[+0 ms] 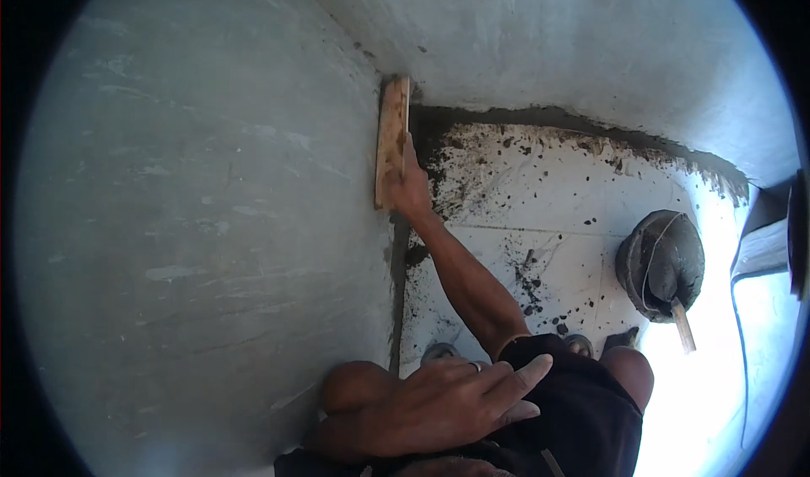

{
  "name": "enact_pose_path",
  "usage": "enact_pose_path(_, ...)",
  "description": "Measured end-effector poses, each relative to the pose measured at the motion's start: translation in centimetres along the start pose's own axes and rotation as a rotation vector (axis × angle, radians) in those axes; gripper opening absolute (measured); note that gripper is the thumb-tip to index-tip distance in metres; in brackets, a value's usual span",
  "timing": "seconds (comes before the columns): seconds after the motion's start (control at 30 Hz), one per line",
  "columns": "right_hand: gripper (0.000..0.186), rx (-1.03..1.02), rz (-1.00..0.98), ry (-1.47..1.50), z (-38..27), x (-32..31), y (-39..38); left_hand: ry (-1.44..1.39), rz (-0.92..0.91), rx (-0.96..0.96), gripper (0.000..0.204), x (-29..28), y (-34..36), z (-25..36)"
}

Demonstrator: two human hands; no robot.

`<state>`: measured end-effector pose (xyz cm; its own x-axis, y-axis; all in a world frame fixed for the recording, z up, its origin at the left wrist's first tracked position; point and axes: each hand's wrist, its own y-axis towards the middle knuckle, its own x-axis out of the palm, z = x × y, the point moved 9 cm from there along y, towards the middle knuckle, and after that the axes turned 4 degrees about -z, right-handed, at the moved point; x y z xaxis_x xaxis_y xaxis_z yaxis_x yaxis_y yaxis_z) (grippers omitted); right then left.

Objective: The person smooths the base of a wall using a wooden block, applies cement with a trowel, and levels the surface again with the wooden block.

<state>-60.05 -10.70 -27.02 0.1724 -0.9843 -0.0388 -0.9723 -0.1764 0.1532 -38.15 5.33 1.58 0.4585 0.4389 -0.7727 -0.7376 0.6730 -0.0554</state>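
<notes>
My right hand (pixel 407 188) grips a long wooden float (pixel 392 139), held lengthwise against the grey wall (pixel 211 224) on the left, close to the corner. The float's working face is hidden. My left hand (pixel 447 401) hangs near my left knee, its back upward. Its index finger and thumb stretch out to the right, and the other fingers bend partly out of sight. A ring sits on one finger, and I see nothing held in this hand.
Right of my legs stands a dark bucket (pixel 629 266) with grey mortar inside and a wooden-handled tool (pixel 683 327) leaning out. Dark mortar crumbs litter the white tiled floor (pixel 557 253). Wet mortar (pixel 582 122) lines the far wall's base. A cable (pixel 742 333) runs along the right.
</notes>
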Motion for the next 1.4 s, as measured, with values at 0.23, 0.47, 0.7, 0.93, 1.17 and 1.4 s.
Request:
enact_pose_path(0.23,0.072,0.185,-0.011,-0.043,1.8,-0.2,0.4,0.018,-0.004,-0.005,0.063,0.5,-0.3,0.2)
enact_pose_path(0.47,0.074,-0.092,0.090,-0.088,-0.6,-0.6,0.6,0.033,-0.023,-0.005,0.062,1.0,-0.4,0.8)
enact_pose_path(0.7,0.074,0.128,-0.047,-0.170,0.8,-0.6,0.7,0.027,-0.029,0.014,0.061,1.3,-0.6,1.7)
enact_pose_path(0.93,0.077,0.066,-0.026,-0.026,-1.7,-0.1,-0.8,-0.027,-0.047,0.014,0.058,1.8,-1.1,2.6)
enact_pose_path(1.17,0.070,0.039,0.078,0.046,-0.9,-0.1,-2.2,0.004,-0.058,0.032,0.058,1.8,-1.3,2.9)
enact_pose_path(1.4,0.071,0.153,0.002,-0.131,2.5,0.2,-1.2,0.014,-0.002,0.016,0.059,1.3,-1.3,2.1)
